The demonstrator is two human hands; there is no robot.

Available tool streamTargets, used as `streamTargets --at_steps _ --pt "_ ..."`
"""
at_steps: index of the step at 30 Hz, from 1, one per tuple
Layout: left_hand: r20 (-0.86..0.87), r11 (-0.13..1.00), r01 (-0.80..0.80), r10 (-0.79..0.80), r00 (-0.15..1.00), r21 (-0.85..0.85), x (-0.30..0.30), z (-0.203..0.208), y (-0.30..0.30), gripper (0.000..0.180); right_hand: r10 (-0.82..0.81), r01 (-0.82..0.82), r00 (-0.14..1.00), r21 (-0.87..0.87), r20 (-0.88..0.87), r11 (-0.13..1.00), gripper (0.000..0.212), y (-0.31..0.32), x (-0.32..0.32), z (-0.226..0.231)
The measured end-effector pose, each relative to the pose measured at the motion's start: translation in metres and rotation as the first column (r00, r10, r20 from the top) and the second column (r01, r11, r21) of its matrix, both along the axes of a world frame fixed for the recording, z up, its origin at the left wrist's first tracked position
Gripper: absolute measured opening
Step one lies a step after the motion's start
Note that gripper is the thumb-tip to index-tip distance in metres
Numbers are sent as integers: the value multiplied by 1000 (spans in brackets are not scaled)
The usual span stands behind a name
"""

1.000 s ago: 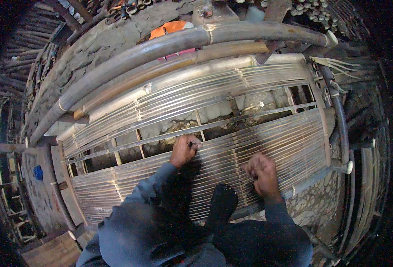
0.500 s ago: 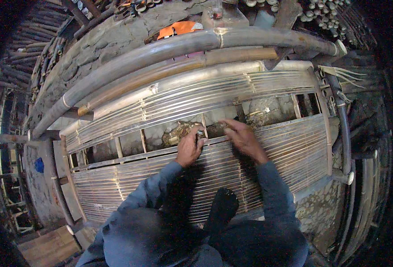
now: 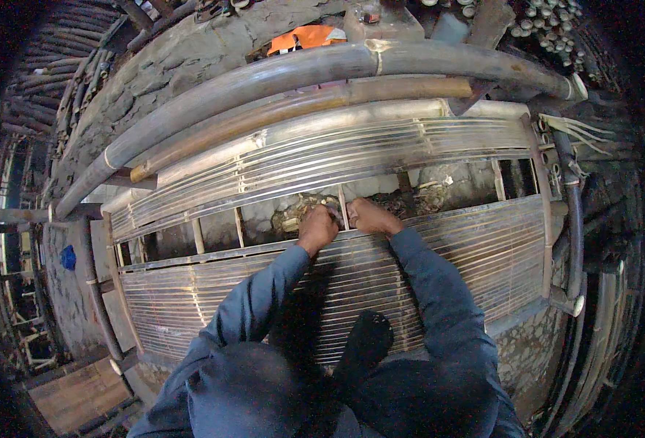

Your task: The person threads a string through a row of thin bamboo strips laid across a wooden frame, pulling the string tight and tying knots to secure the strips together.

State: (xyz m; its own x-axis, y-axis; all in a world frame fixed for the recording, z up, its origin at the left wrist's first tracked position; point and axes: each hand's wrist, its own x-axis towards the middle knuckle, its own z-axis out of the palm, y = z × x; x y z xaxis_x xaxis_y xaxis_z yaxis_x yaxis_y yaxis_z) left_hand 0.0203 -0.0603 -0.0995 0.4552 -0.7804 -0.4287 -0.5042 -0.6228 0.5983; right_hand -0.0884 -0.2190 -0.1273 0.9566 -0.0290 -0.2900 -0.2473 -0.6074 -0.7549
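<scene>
My left hand (image 3: pixel 318 228) and my right hand (image 3: pixel 374 217) are both closed, on either side of a thin upright bamboo strut (image 3: pixel 342 207). This strut crosses the gap between the near slatted bamboo panel (image 3: pixel 476 252) and the far slatted panel (image 3: pixel 300 169). My right fist sits against or very close to the strut, just above the near panel's dark edge strip. My left fingers curl in beside it, a little lower. Whatever either hand grips is hidden by the fingers.
A thick bamboo pole (image 3: pixel 264 71) runs along the far side, with a thinner brown pole (image 3: pixel 308 109) below it. Debris (image 3: pixel 300 212) lies under the gap. An orange item (image 3: pixel 304 38) rests beyond the poles. Loose pale strips (image 3: pixel 574 125) stick out at the right.
My right hand has come in leftward to the strut and its fingers have closed. My left hand has turned over slightly, and the small shiny thing at its fingertips no longer shows.
</scene>
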Motion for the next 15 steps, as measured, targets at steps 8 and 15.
streamTargets --at_steps 8,15 --pt "-725 695 -657 286 626 -293 3 56 16 13 -696 514 643 854 -319 82 42 1 -42 81" --pt "-730 795 -481 70 680 -371 -15 99 30 17 -541 426 827 799 -153 424 61 54 -33 106"
